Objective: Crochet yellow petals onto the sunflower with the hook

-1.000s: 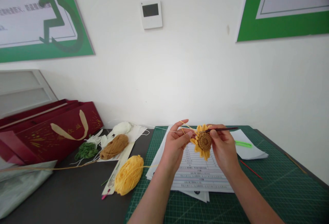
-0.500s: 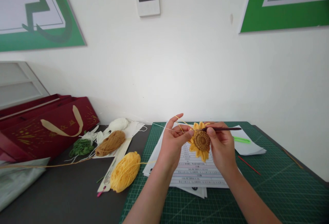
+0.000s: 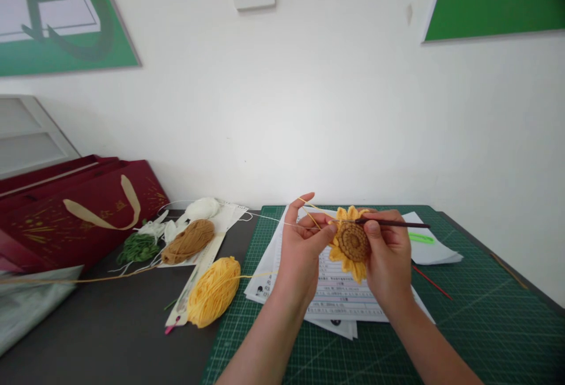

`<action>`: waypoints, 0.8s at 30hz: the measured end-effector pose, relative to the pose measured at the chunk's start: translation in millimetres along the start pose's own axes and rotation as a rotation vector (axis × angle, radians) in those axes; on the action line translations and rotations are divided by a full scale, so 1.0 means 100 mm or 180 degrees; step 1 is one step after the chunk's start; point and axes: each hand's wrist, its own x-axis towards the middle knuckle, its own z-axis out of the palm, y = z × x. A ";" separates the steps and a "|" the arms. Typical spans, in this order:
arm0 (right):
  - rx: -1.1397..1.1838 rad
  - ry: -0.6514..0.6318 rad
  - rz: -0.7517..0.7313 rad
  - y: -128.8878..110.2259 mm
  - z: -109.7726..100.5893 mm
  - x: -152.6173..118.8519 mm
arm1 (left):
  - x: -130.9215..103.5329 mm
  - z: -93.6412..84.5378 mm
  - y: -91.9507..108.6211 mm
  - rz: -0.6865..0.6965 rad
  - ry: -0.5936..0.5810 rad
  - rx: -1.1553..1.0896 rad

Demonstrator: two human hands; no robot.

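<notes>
Dark desk and green mat, beneath the left grip and right grip.
Well left of the left grip is a red bag, its gold characters too small to read; under both grips, printed sheets, their lines illegible. Nearer on the left sits a yellow yarn ball. Between the grips is the yellow-and-brown flower, its left edge pinched by the left grip's thumb and fingers, index finger raised. The right grip pinches a dark hook, its shaft crossing the upper petals.

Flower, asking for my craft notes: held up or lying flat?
Held up: left hand and right hand hold the flower over the papers, face toward camera.
</notes>
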 end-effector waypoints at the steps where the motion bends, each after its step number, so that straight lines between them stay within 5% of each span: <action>1: 0.0017 0.0018 0.0017 -0.01 0.00 0.00 | -0.01 0.01 0.00 0.0023 0.0014 -0.0012; 13: 0.0123 -0.0103 0.0289 -0.05 0.00 0.01 | -0.06 0.04 0.03 0.0200 -0.0002 0.0202; 24: -0.0204 -0.0267 -0.0010 -0.04 -0.09 0.05 | -0.06 0.04 0.01 0.0192 0.0076 0.0263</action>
